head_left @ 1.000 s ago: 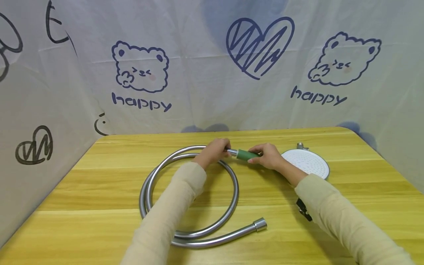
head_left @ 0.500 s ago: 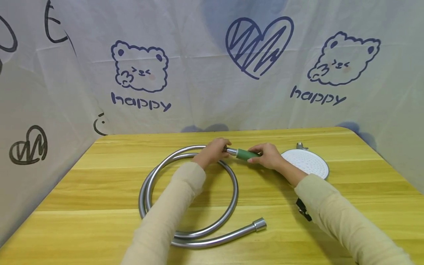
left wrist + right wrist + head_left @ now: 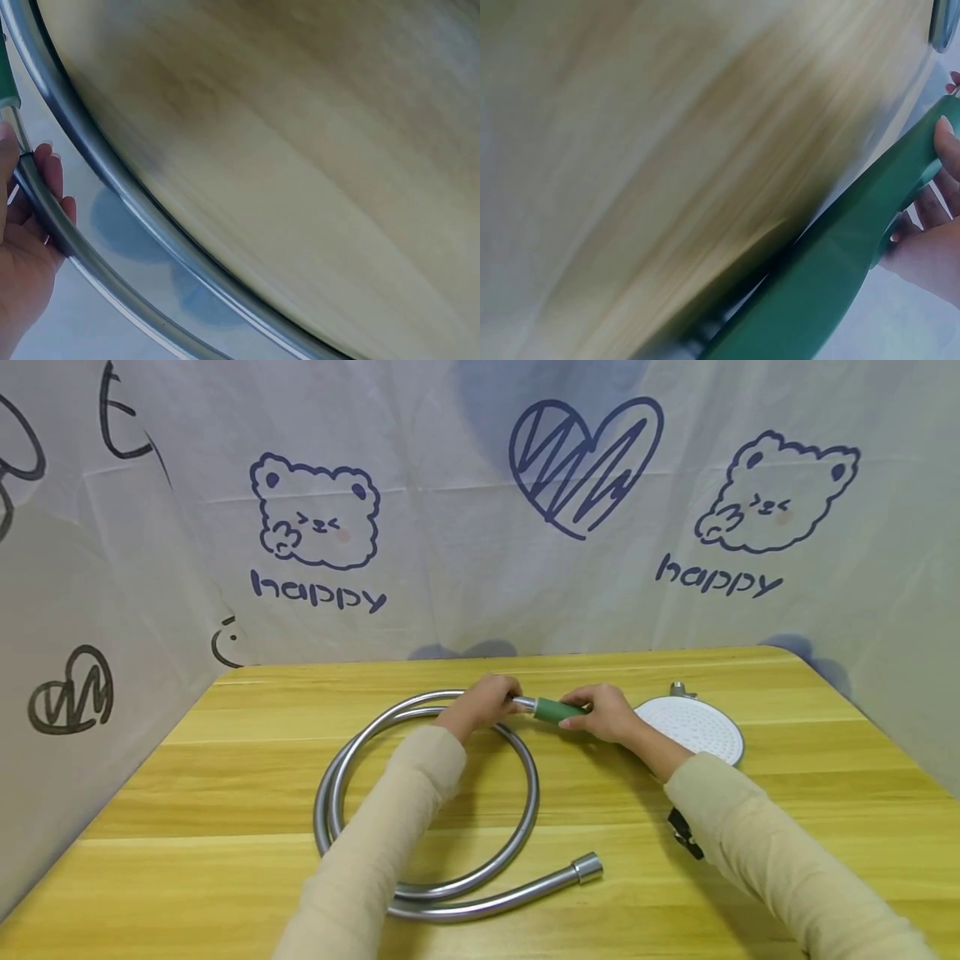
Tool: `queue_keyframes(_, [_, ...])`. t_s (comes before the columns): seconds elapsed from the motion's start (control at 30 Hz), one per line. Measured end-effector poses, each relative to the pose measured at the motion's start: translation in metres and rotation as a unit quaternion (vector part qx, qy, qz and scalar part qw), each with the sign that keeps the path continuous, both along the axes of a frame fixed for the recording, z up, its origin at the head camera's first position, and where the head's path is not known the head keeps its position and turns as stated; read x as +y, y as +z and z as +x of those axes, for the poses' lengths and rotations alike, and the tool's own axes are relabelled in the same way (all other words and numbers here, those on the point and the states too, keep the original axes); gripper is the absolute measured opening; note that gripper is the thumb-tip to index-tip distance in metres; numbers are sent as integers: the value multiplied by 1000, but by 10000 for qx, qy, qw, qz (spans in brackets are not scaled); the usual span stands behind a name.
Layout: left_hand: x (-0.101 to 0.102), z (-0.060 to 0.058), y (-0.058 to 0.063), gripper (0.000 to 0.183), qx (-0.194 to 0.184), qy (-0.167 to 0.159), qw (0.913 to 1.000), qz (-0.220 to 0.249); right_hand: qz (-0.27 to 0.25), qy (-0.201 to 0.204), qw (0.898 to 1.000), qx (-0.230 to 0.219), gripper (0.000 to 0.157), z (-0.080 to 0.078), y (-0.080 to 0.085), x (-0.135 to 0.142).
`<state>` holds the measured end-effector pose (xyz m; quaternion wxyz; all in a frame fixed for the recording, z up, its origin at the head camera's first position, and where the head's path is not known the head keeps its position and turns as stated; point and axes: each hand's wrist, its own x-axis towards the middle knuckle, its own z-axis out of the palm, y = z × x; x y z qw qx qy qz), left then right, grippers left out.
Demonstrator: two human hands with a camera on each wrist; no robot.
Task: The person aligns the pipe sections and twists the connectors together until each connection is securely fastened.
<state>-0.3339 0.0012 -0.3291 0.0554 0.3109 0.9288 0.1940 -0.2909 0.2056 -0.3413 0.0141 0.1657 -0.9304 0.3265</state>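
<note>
My left hand [image 3: 486,700] holds one end of a silver metal shower hose [image 3: 531,781] at the back of the table. A silver connector [image 3: 16,129] sits between its fingers and the green handle of the hand shower [image 3: 553,711]. My right hand [image 3: 609,717] grips that handle, thumb and fingertips around it. The white, dotted spray face of the hand shower [image 3: 693,731] points up, partly behind my right forearm. In the right wrist view the green handle [image 3: 832,240] runs up to my fingers. The hose's other end, with its silver nut [image 3: 588,867], lies near the table's front.
The hose lies coiled in a loop on the wooden table [image 3: 225,777]. A small metal fitting [image 3: 678,690] stands behind the spray face. A black piece [image 3: 686,835] shows partly from beneath the right sleeve. White cloth with drawings [image 3: 450,568] hangs around the back and sides.
The left fingers shift slightly at the connector. The right hand, hand shower and hose stay in place.
</note>
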Motion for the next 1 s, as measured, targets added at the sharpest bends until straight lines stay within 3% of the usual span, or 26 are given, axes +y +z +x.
queue_keyframes(0.23, [2, 1, -1, 22, -68, 133, 9999, 0, -59, -23, 10000, -15, 35, 1, 1, -1])
queue_keyframes(0.6, [2, 2, -1, 23, 143, 206, 9997, -14, -78, -78, 9999, 7, 35, -1, 1, -1])
queue_keyframes(1.0, [-4, -1, 1, 34, 260, 90, 9996, -96, -67, -42, 10000, 40, 35, -1, 0, -2])
